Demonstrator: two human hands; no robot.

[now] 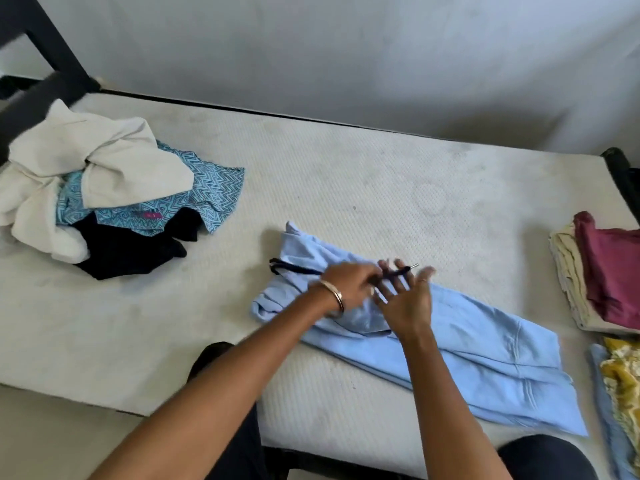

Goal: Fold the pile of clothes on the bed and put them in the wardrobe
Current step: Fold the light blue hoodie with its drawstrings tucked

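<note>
A light blue garment (485, 355) lies stretched across the near part of the mattress (346, 174), folded lengthwise. A dark drawstring (294, 269) runs from its left end toward my hands. My left hand (349, 285), with a bangle on the wrist, pinches the drawstring over the garment. My right hand (407, 299) hovers just beside it with its fingers spread and straight, the cord's metal tip showing past them. An unfolded pile (104, 188) of white, blue zigzag and black clothes sits at the left of the bed.
Folded maroon and cream clothes (599, 271) are stacked at the right edge, with a yellow patterned piece (623, 382) in front of them. A black bed frame (45, 46) rises at the far left. A grey wall runs behind the bed.
</note>
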